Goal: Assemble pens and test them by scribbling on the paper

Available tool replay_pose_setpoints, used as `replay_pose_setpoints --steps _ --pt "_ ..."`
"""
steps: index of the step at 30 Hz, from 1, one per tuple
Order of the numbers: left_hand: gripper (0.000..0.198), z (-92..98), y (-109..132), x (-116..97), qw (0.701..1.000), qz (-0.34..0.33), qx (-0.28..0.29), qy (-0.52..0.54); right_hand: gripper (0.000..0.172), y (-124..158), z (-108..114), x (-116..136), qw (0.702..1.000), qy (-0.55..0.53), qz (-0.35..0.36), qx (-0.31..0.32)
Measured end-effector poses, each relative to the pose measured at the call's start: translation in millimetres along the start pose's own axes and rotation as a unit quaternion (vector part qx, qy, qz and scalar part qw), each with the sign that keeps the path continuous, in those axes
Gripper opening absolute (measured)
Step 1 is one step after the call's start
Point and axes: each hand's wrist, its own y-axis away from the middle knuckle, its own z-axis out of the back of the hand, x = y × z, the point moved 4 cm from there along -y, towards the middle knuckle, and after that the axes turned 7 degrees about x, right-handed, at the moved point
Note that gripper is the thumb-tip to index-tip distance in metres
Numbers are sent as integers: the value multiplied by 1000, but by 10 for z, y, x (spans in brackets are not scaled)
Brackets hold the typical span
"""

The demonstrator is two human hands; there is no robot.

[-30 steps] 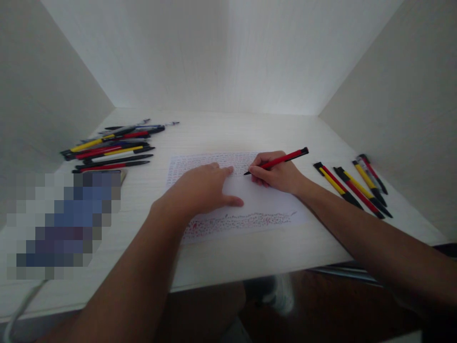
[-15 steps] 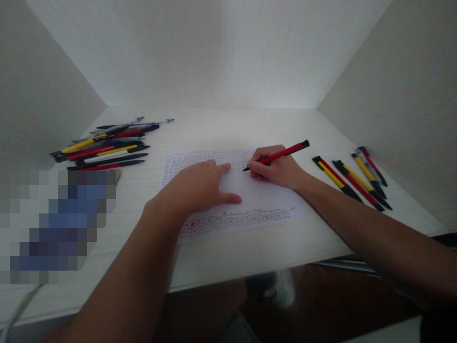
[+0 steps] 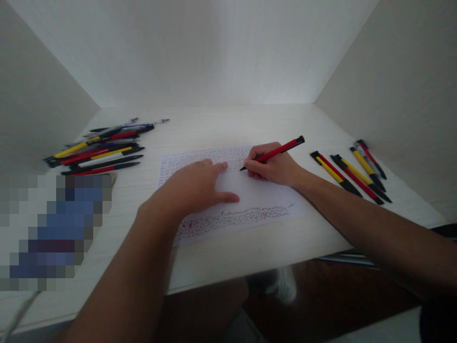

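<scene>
A sheet of paper [image 3: 264,194] lies on the white desk, with rows of small dark and reddish marks across its top and bottom and a bare band between them. My left hand [image 3: 194,186] rests flat on the sheet's left part, thumb and fingers apart. In my right hand [image 3: 273,164] is a red pen [image 3: 276,152] with black ends, gripped for writing. Its dark tip is at the lower edge of the upper rows, right of my left fingertips; whether it touches the paper I cannot tell.
A pile of several pens [image 3: 103,147] lies at the left. More red, yellow and black pens [image 3: 352,174] lie at the right, by my right forearm. A pixelated patch [image 3: 67,224] covers something at the left front, near a cable [image 3: 23,309]. Pale walls [image 3: 214,52] enclose the desk [image 3: 228,126].
The whole view has shifted slightly, so the desk things appear a little further left. Both hands keep nearly the same place on the paper, and the pen stays in my right hand.
</scene>
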Motion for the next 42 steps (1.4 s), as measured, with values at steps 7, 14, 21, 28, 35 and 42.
replay_pose_setpoints --steps 7,14,21,28,35,42 --pt "97 -5 3 11 1000 3 -2 -4 18 6 -10 -36 1000 -21 -7 -11" --pt "96 1 1 13 1000 -6 -4 -13 19 -1 -12 -50 999 -33 -17 0" --pt "97 8 2 17 1000 -12 -3 -8 19 9 -6 -4 999 -40 -18 -16" --pt "95 30 -20 85 1000 13 -12 -5 16 -11 22 -31 986 -159 5 -45" --pt "90 77 2 250 999 43 -30 1 17 26 -48 100 974 -223 12 22" --pt "89 72 -6 305 998 55 -28 -5 22 95 -46 123 965 -217 -27 142"
